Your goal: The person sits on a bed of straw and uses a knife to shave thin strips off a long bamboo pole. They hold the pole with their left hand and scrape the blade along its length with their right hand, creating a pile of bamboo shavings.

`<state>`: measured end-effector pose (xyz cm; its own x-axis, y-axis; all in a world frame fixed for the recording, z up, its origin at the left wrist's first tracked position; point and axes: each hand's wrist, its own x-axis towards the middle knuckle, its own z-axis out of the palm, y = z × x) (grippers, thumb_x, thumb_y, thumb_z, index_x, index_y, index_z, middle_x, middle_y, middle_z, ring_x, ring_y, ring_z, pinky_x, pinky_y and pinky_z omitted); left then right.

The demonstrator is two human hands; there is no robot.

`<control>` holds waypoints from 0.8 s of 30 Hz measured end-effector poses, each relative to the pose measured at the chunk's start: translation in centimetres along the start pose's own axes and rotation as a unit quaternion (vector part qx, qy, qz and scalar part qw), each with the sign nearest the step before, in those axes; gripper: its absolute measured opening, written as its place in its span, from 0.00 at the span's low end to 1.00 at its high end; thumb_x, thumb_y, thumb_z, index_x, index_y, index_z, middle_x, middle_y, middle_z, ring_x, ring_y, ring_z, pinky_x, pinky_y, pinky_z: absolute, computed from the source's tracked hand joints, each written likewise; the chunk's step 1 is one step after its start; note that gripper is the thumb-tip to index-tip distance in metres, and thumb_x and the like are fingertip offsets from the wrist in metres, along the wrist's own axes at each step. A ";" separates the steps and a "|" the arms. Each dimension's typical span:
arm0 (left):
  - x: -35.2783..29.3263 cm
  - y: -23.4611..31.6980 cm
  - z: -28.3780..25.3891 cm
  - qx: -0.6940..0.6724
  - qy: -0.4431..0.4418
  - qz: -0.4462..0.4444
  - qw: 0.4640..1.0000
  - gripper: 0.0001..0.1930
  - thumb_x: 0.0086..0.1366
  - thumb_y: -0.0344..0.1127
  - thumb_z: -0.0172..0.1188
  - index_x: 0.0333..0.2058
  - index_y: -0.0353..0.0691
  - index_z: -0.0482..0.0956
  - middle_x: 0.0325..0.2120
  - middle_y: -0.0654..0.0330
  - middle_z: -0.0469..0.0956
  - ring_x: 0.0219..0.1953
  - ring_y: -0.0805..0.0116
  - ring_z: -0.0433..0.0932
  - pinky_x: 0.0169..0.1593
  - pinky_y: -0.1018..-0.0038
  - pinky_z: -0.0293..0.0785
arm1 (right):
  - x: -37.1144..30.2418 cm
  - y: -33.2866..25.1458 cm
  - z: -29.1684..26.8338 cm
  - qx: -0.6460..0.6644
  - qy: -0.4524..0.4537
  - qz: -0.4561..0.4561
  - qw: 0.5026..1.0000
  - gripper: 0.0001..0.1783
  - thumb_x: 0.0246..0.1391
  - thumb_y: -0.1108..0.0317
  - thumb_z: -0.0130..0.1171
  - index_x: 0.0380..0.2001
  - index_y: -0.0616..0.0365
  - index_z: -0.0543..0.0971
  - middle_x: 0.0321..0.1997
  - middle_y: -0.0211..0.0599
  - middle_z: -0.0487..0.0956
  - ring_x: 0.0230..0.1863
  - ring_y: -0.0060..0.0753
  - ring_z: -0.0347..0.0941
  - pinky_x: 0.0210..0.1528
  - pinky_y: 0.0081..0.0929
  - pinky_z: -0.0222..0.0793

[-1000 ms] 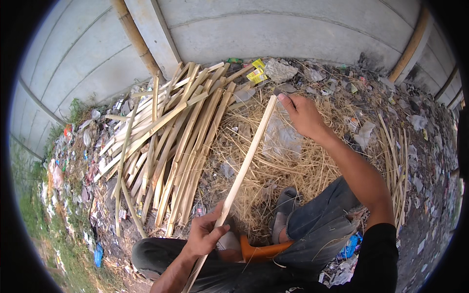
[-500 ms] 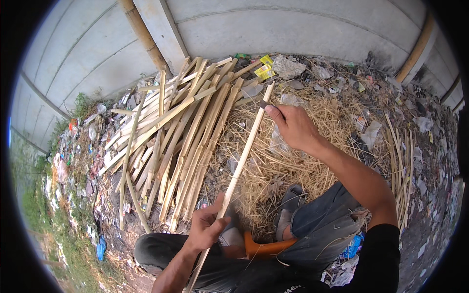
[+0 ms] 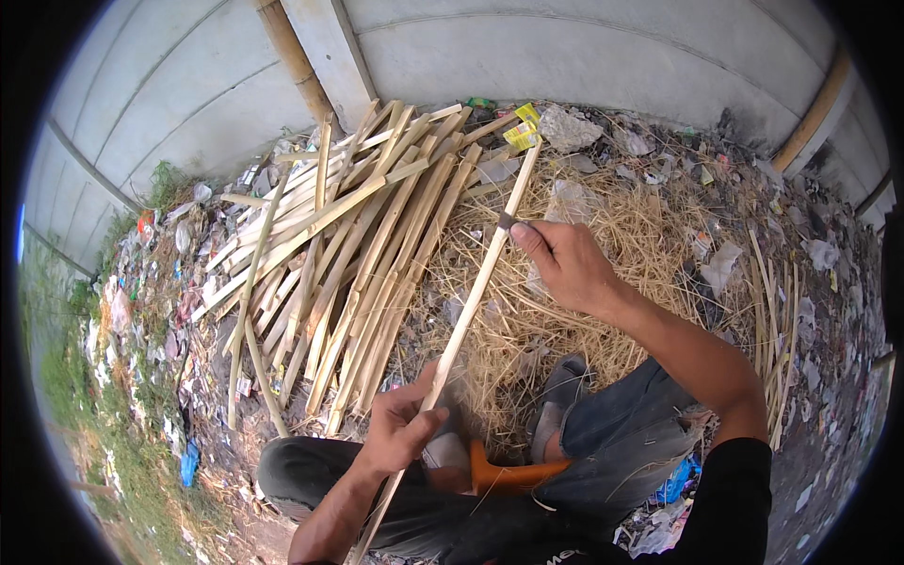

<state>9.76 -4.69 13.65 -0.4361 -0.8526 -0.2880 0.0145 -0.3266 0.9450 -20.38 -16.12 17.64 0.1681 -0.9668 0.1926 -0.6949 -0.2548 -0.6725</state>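
Observation:
A long pale bamboo strip (image 3: 471,301) runs from my lap up toward the wall. My left hand (image 3: 400,433) grips its lower part near my knee. My right hand (image 3: 565,264) pinches it higher up, about two thirds along. Under my left hand lies a knife with an orange handle (image 3: 504,478), its blade up against the strip. A pile of split bamboo strips (image 3: 348,245) lies to the left on the ground. Fine straw-like shavings (image 3: 584,320) cover the ground under my right hand.
A grey concrete wall (image 3: 584,56) with a bamboo post (image 3: 292,56) stands behind. Litter and plastic scraps (image 3: 160,282) lie along the left and right. A few thin sticks (image 3: 777,320) lie at the right. My legs are folded below.
My right hand has slid down the strip toward me, from near its far tip to about two thirds along. The left hand stays in place.

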 end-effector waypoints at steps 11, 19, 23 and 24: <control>0.3 -0.6 -0.7 -0.007 0.027 0.007 1.000 0.27 0.66 0.23 0.58 0.63 0.23 0.70 0.55 0.54 0.77 0.35 0.83 0.73 0.38 0.82 0.69 | -4.9 -2.8 6.2 0.104 -0.058 -0.107 0.987 0.30 0.72 0.47 0.47 0.27 0.63 0.79 0.15 0.51 0.74 0.20 0.55 0.75 0.25 0.49 0.69; 0.7 -0.5 -0.2 -0.002 0.038 0.011 0.999 0.29 0.67 0.24 0.57 0.66 0.24 0.66 0.51 0.57 0.78 0.40 0.83 0.74 0.42 0.82 0.70 | -4.6 -3.8 5.0 0.031 -0.152 -0.063 0.986 0.37 0.69 0.37 0.46 0.20 0.60 0.78 0.15 0.53 0.74 0.21 0.57 0.76 0.26 0.50 0.70; 0.6 -0.1 -0.1 0.002 0.048 -0.053 0.997 0.28 0.67 0.23 0.57 0.65 0.23 0.67 0.59 0.55 0.73 0.54 0.77 0.72 0.56 0.76 0.69 | -4.1 -3.2 5.4 0.114 -0.211 -0.012 0.971 0.40 0.68 0.36 0.46 0.17 0.61 0.77 0.13 0.50 0.73 0.19 0.51 0.76 0.28 0.48 0.69; 0.6 -0.1 0.0 -0.003 0.046 -0.055 0.997 0.27 0.67 0.23 0.57 0.65 0.23 0.67 0.61 0.54 0.72 0.56 0.76 0.71 0.58 0.75 0.68 | -3.8 -3.0 5.3 0.128 -0.234 -0.008 0.964 0.40 0.68 0.35 0.46 0.17 0.62 0.78 0.13 0.49 0.73 0.19 0.50 0.75 0.28 0.47 0.69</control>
<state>9.54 -5.16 13.42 -0.3500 -0.8456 -0.4031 -0.0226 -0.4226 0.9060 -15.18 -11.75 15.13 0.5154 -0.8513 -0.0984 -0.5040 -0.2083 -0.8382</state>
